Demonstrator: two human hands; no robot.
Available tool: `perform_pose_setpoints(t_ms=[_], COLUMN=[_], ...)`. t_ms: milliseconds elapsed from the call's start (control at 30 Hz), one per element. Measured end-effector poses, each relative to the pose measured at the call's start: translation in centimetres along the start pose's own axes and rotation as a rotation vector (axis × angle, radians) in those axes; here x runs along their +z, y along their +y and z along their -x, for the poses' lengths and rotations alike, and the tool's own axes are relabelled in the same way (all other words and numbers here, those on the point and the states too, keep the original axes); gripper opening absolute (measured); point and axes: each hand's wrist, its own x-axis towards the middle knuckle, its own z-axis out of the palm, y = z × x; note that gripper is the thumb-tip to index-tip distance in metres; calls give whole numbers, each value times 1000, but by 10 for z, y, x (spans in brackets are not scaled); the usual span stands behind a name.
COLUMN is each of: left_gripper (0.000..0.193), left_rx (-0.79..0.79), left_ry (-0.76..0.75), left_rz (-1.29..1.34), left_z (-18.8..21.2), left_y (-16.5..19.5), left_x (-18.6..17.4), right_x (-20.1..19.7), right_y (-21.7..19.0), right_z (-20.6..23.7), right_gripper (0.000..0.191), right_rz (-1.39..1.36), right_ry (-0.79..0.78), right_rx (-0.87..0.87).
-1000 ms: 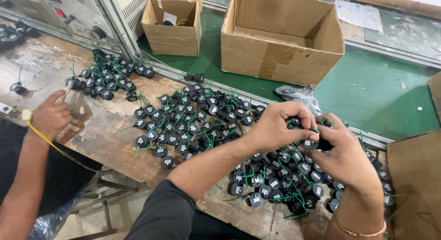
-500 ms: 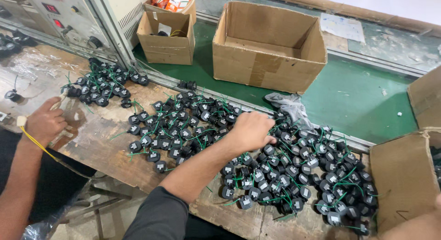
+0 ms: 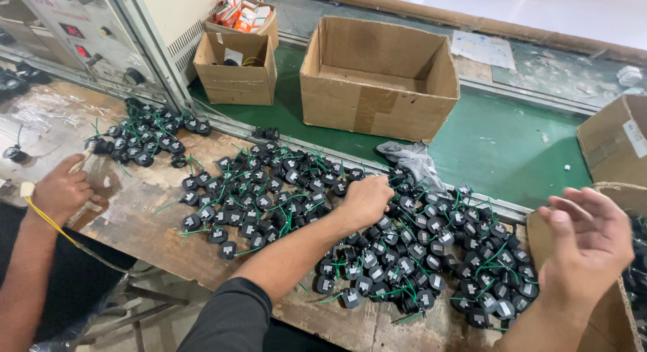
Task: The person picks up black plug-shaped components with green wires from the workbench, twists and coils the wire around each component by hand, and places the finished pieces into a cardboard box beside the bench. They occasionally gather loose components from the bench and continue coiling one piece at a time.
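Dozens of small round black parts (image 3: pixel 404 257) with green leads are lying spread over the worn wooden bench (image 3: pixel 141 237), on the near side of the big open cardboard box (image 3: pixel 377 79). The left hand (image 3: pixel 367 198) is pressing down into that pile just in front of the box, fingers curled into the parts as if gathering some; whether it is actually grasping one cannot be told, since the fingers are hiding what lies beneath. The right hand (image 3: pixel 586 247) is hovering well right of the box, palm up, fingers spread and holding nothing, over the edge of a side carton (image 3: pixel 606 190). Most parts are lying flat with round faces upward, their leads pointing every way, so no common long axis is showing. Far left of the box, another person's hand (image 3: pixel 60 190) is resting closed on the bench by a yellow cord (image 3: pixel 54 224).
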Motion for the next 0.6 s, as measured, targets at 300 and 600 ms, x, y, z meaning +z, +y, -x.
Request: perform_pose_setpoints(t_ms=[300,600], left_gripper=[9,22], left_rx=[186,418], left_ry=[276,722], left_rz=[525,729], left_z=[-7,6], left_y=[17,30], left_x=[-29,-74], right_x=[91,141], right_y=[-14,4], right_z=[-34,-25], right_gripper=[85,53], right_rz=[258,175], right_ry=[-615,-863], right_rx=[460,219])
